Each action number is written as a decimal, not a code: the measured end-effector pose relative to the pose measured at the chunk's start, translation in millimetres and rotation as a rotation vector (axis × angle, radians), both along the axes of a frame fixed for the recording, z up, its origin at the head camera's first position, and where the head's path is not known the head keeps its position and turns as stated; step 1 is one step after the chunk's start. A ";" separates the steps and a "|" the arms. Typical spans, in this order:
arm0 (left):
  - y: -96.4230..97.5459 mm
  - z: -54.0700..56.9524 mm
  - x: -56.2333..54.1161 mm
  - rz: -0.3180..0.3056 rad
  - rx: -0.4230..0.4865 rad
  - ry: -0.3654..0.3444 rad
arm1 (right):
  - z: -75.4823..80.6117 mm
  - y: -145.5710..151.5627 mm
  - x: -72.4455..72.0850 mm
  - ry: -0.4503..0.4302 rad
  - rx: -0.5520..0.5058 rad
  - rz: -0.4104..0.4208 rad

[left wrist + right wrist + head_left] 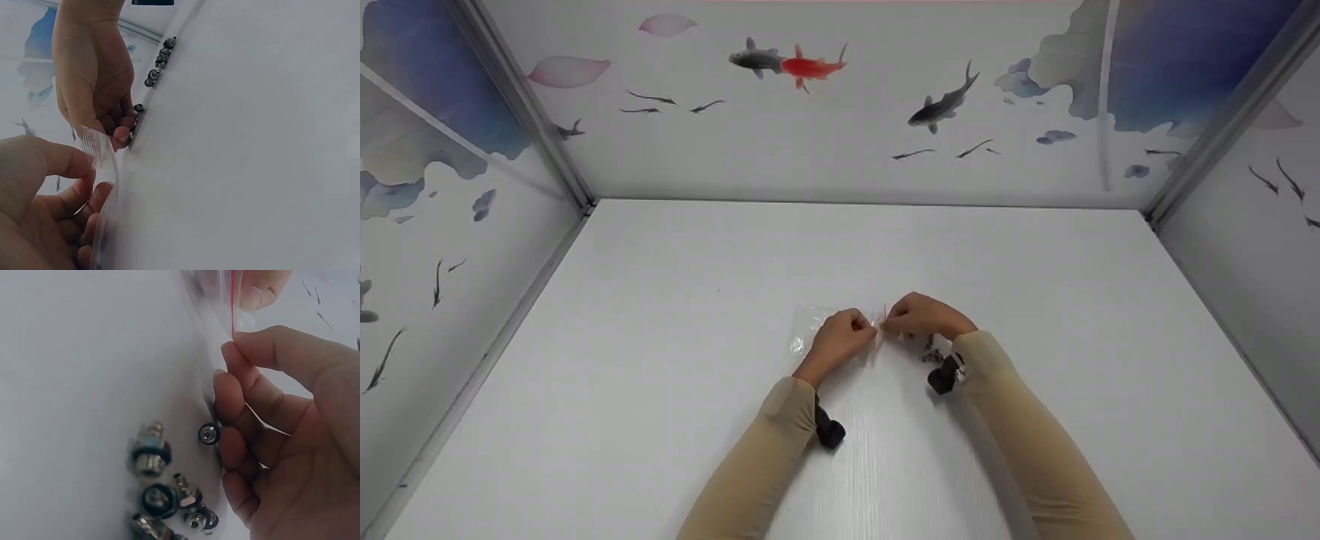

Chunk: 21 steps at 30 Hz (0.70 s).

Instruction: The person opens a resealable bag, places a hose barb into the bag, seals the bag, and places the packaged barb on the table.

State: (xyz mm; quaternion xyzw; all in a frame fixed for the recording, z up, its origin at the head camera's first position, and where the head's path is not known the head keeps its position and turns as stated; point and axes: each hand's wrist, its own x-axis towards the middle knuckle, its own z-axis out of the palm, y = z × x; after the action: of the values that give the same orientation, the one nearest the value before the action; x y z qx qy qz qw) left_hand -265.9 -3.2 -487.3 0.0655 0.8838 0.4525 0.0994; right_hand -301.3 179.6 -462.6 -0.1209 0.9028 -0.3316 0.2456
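A clear plastic zip bag (808, 321) lies flat on the table, its mouth end raised between the two hands. My left hand (840, 337) pinches the bag's edge between thumb and fingertip; in the left wrist view the clear film (102, 147) bends upward there. Opposite it, my right hand (926, 315) pinches the mouth by the red seal line (233, 304), thumb against index finger. Several small metal fittings with black rings (152, 455) lie on the table beside the right hand. One ringed fitting (209, 433) is close by its curled lower fingers.
The white table (675, 420) is bounded by a back wall (840, 165) with painted fish and by side walls. Black wrist cameras hang under the left (830, 433) and right (943, 376) forearms, the right one near the fittings.
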 end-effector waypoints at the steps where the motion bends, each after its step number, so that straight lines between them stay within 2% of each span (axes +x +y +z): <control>1: 0.1 0.7 0.3 0.002 -0.001 0.009 | 0.3 -0.5 0.6 0.000 -0.005 -0.011; 9: -1.0 2.7 1.5 0.015 -0.010 0.097 | 2.7 -2.1 3.3 0.013 -0.006 -0.035; 14: -5.4 3.8 0.4 0.017 0.009 0.134 | 5.7 -3.0 1.8 0.025 0.021 -0.003; 21: -16.2 4.8 -1.8 0.026 0.047 0.149 | 13.6 -4.7 1.5 0.067 0.053 0.077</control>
State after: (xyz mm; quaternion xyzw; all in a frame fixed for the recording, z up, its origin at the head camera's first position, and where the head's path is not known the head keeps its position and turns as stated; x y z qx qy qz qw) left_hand -267.8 -19.4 -482.6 0.0898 0.8787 0.4681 0.0261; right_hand -299.9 175.0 -449.1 -0.1602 0.9137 -0.2937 0.2309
